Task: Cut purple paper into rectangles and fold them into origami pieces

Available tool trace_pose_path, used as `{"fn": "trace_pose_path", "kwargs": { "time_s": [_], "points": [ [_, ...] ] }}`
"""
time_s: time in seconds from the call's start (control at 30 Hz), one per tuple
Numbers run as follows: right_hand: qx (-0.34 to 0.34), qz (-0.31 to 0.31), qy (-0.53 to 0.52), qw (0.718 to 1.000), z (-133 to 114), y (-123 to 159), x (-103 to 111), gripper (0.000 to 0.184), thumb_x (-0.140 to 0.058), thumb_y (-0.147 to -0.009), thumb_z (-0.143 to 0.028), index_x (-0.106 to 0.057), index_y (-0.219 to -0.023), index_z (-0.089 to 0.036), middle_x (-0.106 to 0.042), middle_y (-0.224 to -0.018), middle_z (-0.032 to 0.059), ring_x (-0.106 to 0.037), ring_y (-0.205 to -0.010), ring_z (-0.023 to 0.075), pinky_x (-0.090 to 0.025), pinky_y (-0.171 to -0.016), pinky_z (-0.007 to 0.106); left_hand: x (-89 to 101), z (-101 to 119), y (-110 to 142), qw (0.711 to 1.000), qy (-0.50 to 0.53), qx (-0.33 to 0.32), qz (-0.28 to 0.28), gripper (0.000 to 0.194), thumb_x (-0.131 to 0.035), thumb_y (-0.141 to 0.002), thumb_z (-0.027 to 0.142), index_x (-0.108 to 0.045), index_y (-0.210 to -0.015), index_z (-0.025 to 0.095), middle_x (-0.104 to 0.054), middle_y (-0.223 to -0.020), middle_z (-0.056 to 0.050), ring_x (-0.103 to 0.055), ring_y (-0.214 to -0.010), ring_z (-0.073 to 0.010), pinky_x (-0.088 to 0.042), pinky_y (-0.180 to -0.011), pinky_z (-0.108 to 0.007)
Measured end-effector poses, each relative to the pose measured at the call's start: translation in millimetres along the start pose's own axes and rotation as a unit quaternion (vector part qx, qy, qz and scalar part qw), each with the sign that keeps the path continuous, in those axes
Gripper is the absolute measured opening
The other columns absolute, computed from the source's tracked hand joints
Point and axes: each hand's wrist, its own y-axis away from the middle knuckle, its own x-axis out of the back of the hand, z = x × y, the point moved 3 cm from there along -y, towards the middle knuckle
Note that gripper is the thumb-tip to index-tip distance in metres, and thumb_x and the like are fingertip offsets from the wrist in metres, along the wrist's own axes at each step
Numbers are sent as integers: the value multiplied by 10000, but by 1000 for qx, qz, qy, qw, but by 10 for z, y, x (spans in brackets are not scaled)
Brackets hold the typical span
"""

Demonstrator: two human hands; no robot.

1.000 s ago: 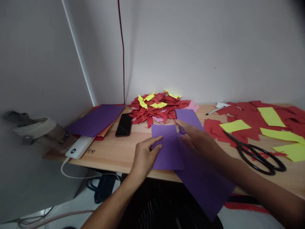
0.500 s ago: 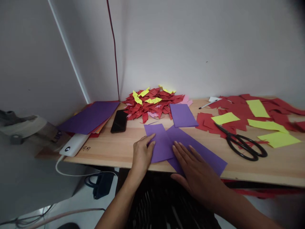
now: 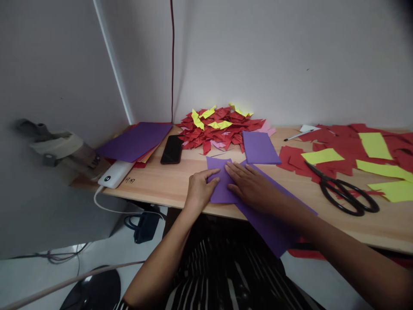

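A folded sheet of purple paper [image 3: 222,191] lies near the table's front edge. On its left side rests my left hand [image 3: 200,189], index finger and thumb apart with their tips on the sheet, the other fingers partly hidden. My right hand [image 3: 248,183] lies flat across the right part of this sheet, fingers stretched out. Beneath my right hand and forearm, a larger purple piece [image 3: 266,232] slants out and hangs past the table edge. Just behind, a stack of purple rectangles [image 3: 260,147] sits on the wood.
Black-handled scissors [image 3: 348,196] lie at right by red paper pieces [image 3: 342,140] and yellow slips [image 3: 376,145]. Folded red and yellow shapes [image 3: 222,129] are heaped against the wall. At left are a phone [image 3: 171,150], purple sheets [image 3: 137,140], a white power bank [image 3: 116,174] and a bottle [image 3: 74,150].
My right hand has slid up and left onto the smaller folded sheet. The larger purple piece now hangs further over the front edge. The whole view has shifted slightly.
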Motion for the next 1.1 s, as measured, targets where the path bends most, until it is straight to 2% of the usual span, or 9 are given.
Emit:
{"fn": "trace_pose_path", "kwargs": {
  "time_s": [0.13, 0.37, 0.47, 0.57, 0.67, 0.77, 0.93, 1.03, 1.1],
  "points": [
    [-2, 6, 21, 1000, 123, 63, -125, 589, -325, -1008, -384, -358, -1487, -42, -344, -1544, 188, -332, -1429, 302, -321, -1138, 512, -19, -98, -42, 999, 35, 4, -6, 315, -664, -805, 166, -733, -1111, 187, -729, -1135, -83, -691, -1033, -227, -519, -960, -378],
    [-59, -24, 47, 997, 266, 91, -54, 574, -358, -990, -392, -418, -1456, -62, -413, -1512, 184, -354, -1414, 328, -327, -1122, 530, -21, -102, -57, 1000, 30, 4, 5, 320, -666, -786, 108, -743, -1088, 185, -730, -1119, -95, -695, -1028, -231, -522, -955, -375],
    [-80, 1, 60, 995, 230, -2, 8, 561, -351, -990, -361, -418, -1452, -51, -399, -1517, 194, -356, -1413, 329, -320, -1124, 535, -10, -81, -56, 1000, 27, 0, 12, 323, -674, -770, 95, -750, -1069, 190, -735, -1101, -96, -697, -1029, -234, -517, -965, -380],
    [-37, 22, 52, 998, 96, -113, -14, 583, -341, -997, -364, -374, -1473, -28, -362, -1534, 203, -326, -1430, 320, -312, -1135, 515, -8, -92, -67, 999, 42, -4, 13, 334, -675, -753, 76, -759, -1046, 209, -740, -1087, -85, -699, -1022, -236, -506, -979, -384],
    [-13, 5, 43, 999, 25, -174, -106, 608, -348, -998, -399, -384, -1461, -6, -368, -1526, 220, -342, -1420, 328, -329, -1127, 508, -6, -100, -67, 998, 55, 1, 17, 339, -678, -740, 72, -765, -1033, 218, -739, -1087, -87, -698, -1020, -246, -495, -986, -391],
    [-48, -18, 36, 998, 123, -139, -108, 592, -390, -983, -391, -422, -1440, -14, -398, -1510, 215, -370, -1402, 347, -333, -1121, 525, 7, -81, -50, 996, 81, 10, 25, 333, -686, -721, 68, -777, -1000, 224, -748, -1060, -88, -698, -1005, -255, -487, -985, -394],
    [-164, 35, -30, 985, 549, 301, 268, 481, -367, -980, -366, -542, -1341, -101, -607, -1342, 174, -588, -1216, 290, -449, -1035, 442, 68, -95, -19, 971, 215, 83, 69, 284, -701, -681, 73, -795, -916, 203, -767, -986, -83, -695, -922, -232, -503, -907, -352],
    [-276, 72, 25, 958, 908, 823, 459, 442, -429, -940, -437, -629, -1190, -133, -692, -1159, 187, -660, -1046, 317, -522, -872, 434, 104, -136, -10, 920, 356, 141, 80, 256, -698, -705, 155, -786, -946, 165, -772, -913, -80, -677, -784, -172, -514, -747, -272],
    [-304, 63, 81, 947, 1129, 1178, 460, 372, -477, -901, -435, -666, -1077, -167, -723, -1041, 173, -684, -927, 308, -536, -749, 400, 134, -154, -12, 885, 427, 162, 90, 282, -711, -698, 196, -780, -965, 135, -771, -869, -85, -645, -687, -133, -488, -662, -230]
  ]
}}
